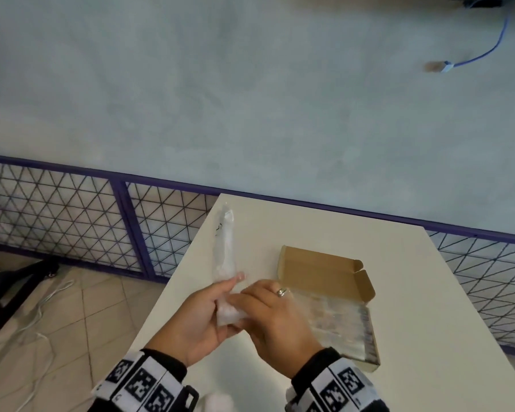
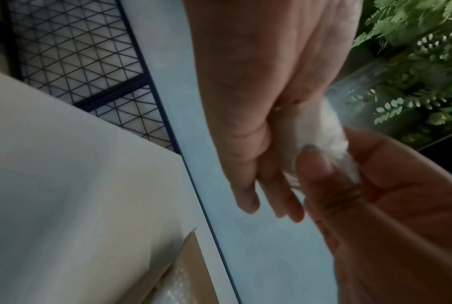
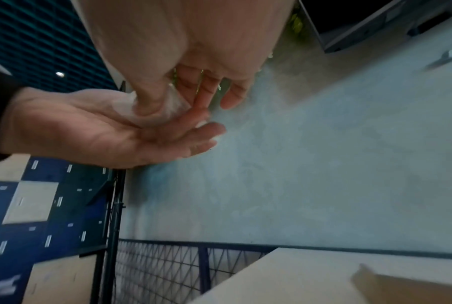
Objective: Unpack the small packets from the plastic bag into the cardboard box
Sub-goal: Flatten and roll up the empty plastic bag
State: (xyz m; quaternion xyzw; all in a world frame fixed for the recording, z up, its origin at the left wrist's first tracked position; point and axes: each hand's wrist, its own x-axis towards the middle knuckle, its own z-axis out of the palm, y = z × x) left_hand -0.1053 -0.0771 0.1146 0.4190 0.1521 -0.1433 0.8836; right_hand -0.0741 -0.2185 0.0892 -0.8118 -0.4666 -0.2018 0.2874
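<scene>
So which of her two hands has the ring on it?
The right hand, the one nearer the cardboard box; a silver ring shows on one finger. The left hand, cradling the plastic bag, has bare fingers.

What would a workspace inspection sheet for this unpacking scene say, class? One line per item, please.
Surface: white table.
Job's things: open cardboard box holding clear packets; plastic bag held above the table.
Clutter: nothing seen.
Grippers: left hand cradles the bag's lower end; right hand pinches it.
Cables: blue cable on the wall; white cable on the floor.
Surroundings: grey wall, mesh fence, tiled floor.
</scene>
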